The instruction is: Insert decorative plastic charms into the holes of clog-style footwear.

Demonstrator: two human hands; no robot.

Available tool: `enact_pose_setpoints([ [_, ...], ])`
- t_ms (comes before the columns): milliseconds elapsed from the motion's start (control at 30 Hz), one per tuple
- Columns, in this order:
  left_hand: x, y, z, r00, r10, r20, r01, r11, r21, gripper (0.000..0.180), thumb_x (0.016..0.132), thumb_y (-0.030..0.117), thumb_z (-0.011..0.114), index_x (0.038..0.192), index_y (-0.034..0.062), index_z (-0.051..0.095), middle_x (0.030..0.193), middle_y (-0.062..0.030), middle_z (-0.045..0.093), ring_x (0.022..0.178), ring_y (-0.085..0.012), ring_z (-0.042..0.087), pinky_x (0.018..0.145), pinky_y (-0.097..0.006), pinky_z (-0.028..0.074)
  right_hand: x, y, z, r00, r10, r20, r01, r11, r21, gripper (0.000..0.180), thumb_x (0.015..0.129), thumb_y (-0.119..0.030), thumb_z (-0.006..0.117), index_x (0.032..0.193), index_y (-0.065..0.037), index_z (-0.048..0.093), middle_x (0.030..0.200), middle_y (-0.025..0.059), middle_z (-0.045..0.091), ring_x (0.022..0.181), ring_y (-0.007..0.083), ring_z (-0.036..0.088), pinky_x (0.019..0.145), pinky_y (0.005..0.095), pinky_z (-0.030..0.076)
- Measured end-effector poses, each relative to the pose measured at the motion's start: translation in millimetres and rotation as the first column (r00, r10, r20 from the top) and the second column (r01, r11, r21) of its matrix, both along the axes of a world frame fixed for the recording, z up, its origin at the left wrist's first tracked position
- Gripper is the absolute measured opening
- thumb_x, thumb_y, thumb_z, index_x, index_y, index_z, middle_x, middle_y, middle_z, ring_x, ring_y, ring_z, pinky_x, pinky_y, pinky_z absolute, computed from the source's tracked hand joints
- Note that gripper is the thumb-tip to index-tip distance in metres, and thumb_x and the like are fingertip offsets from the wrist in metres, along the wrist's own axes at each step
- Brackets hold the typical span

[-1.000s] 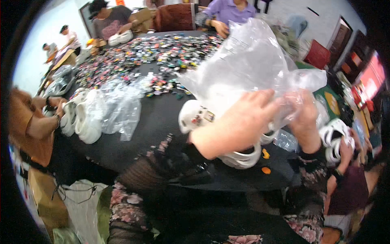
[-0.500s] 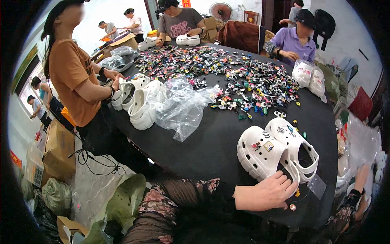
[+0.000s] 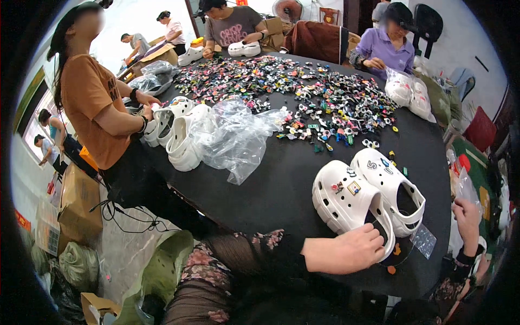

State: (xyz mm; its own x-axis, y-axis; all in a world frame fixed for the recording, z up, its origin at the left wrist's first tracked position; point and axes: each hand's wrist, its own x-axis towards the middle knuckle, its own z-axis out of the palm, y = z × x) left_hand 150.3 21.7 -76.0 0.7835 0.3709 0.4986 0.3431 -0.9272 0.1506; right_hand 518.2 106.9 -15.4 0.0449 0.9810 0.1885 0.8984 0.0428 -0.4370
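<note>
A pair of white clogs stands on the black table in front of me. My left hand (image 3: 346, 250) is closed on the heel strap of the nearer clog (image 3: 342, 201), which carries a few small charms. The farther clog (image 3: 385, 177) leans against it, also with charms on its top. Beside the table's right edge, my right hand (image 3: 467, 223) is raised, its fingers pinched on a clear plastic bag (image 3: 468, 189). By the heels lie a small clear packet (image 3: 424, 240) with a thin loop, and two orange pieces, one of them a round charm (image 3: 391, 270).
A wide heap of colourful shoe charms (image 3: 325, 108) covers the table's far half. Left of it lie a crumpled clear bag (image 3: 238, 141) and more white clogs (image 3: 184, 143). People work around the table. Bagged clogs (image 3: 409, 92) sit at the far right.
My right hand has come up and in toward the table edge with the clear bag. My left hand stays on the heel strap, and the clogs have hardly moved.
</note>
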Motion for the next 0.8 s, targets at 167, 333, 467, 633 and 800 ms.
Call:
enact_pose_setpoints([
  [167,-37.4,-5.8,30.6,0.990,-0.094,-0.101,0.079,0.986,-0.146,0.021,0.076,0.018,0.062,0.087,0.0036,0.052,0.083,-0.0080,0.049,0.083,-0.0218,0.049,0.075,-0.033,0.038,-81.1,-8.0,12.3,0.911,0.405,-0.080,-0.402,0.914,0.054,0.030,0.078,-0.006,0.061,0.106,0.004,0.059,0.091,0.0126,0.061,0.073,0.0173,0.057,0.069,0.0277,0.047],
  [333,-75.4,-4.6,53.0,0.982,-0.105,-0.156,0.075,0.979,-0.188,0.017,0.077,0.018,0.062,0.083,0.0048,0.052,0.081,-0.0067,0.049,0.082,-0.0210,0.050,0.075,-0.033,0.038,-101.9,9.8,-9.2,0.870,0.452,-0.199,-0.456,0.890,0.027,0.043,0.080,-0.005,0.059,0.121,0.002,0.050,0.106,0.0108,0.058,0.081,0.0166,0.056,0.073,0.0272,0.046],
  [467,-107.1,-6.7,62.2,0.967,-0.050,-0.249,0.000,0.981,-0.196,0.015,0.078,0.018,0.061,0.080,0.0064,0.052,0.081,-0.0050,0.048,0.081,-0.0203,0.049,0.077,-0.032,0.037,-117.3,15.9,-17.4,0.765,0.423,-0.487,-0.558,0.811,-0.172,0.048,0.086,-0.016,0.054,0.127,0.006,0.043,0.097,0.0040,0.057,0.079,0.0073,0.051,0.070,0.0219,0.044],
  [633,-145.8,-20.5,67.3,0.946,0.049,-0.320,-0.112,0.977,-0.182,0.012,0.078,0.018,0.061,0.078,0.0099,0.052,0.077,-0.0032,0.045,0.083,-0.0191,0.049,0.085,-0.035,0.037,-153.7,4.0,-5.8,0.699,0.405,-0.589,-0.651,0.702,-0.289,0.055,0.080,-0.008,0.053,0.132,0.003,0.037,0.089,0.0022,0.059,0.078,0.0065,0.054,0.067,0.0222,0.044],
  [800,-168.3,-24.6,72.6,0.936,0.109,-0.335,-0.178,0.967,-0.181,0.012,0.076,0.018,0.062,0.074,0.0111,0.053,0.076,-0.0024,0.046,0.084,-0.0196,0.050,0.086,-0.036,0.037,-178.2,-14.0,-1.7,0.780,0.515,-0.356,-0.615,0.736,-0.283,0.061,0.080,-0.007,0.053,0.135,0.005,0.031,0.085,0.0206,0.063,0.075,0.0180,0.063,0.069,0.0302,0.049],
])
